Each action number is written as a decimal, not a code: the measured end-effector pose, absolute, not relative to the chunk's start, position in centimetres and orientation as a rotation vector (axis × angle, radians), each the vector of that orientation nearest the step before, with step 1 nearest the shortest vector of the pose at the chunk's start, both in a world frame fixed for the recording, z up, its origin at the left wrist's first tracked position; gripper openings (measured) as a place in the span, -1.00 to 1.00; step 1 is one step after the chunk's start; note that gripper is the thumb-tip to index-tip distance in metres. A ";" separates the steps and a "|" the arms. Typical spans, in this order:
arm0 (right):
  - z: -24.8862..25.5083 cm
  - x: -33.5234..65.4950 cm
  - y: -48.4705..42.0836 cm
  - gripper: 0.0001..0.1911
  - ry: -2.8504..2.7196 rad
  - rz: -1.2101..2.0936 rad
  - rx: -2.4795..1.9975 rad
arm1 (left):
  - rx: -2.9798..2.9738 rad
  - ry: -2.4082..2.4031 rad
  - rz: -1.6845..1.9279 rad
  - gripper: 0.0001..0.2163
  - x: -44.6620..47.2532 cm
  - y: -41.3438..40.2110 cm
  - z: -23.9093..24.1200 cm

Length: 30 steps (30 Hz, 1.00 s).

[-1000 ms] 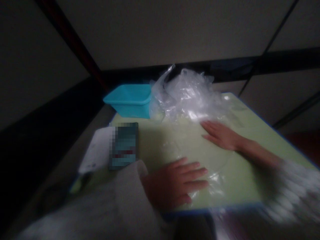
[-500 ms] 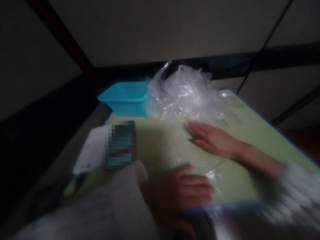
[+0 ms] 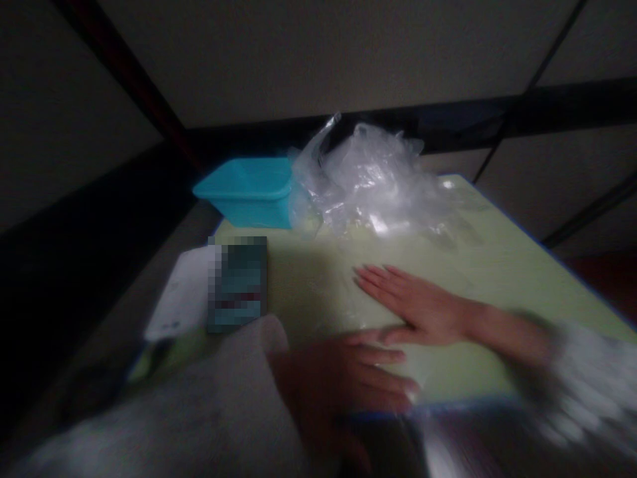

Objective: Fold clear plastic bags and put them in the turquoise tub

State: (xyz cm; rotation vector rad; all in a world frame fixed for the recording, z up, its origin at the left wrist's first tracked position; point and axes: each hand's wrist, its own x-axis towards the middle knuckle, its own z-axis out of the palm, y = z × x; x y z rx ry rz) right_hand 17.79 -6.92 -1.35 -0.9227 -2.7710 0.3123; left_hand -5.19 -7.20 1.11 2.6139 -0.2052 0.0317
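Note:
My right hand (image 3: 418,305) lies flat with fingers stretched out over a thin, clear plastic sheet or bag (image 3: 343,299) spread on the yellow-green tabletop (image 3: 502,292). My left hand (image 3: 348,378) is at the table's front edge, palm down with its fingers apart, on the near part of the same clear plastic. The tip of my right thumb is close to my left hand's fingers. Part of the plastic hangs over the front edge. Its outline is faint and hard to follow. Neither hand grips anything.
A crumpled heap of clear plastic bags (image 3: 378,176) sits at the back of the table. Left of it stands a turquoise plastic basin (image 3: 249,196). A blurred-out dark rectangular object (image 3: 239,285) and a white flat object (image 3: 182,292) lie at the left edge. A wall rises behind.
My right hand has slid nearer and slightly left across the plastic, closer to my left hand. My left hand has shifted slightly left.

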 end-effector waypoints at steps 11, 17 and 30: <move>-1.7 22.2 -3.8 -0.17 -2.767 0.205 -0.992 | 2.560 -0.141 -0.023 -0.46 -5.4 -7.4 1.6; -1.8 23.2 -3.1 -0.19 -2.770 0.189 -1.034 | 2.555 -0.124 -0.066 -0.43 -5.2 -7.3 2.0; -0.9 21.9 -4.7 -0.13 -2.818 0.263 -1.020 | 2.736 0.311 0.446 -0.47 -6.9 -5.8 1.4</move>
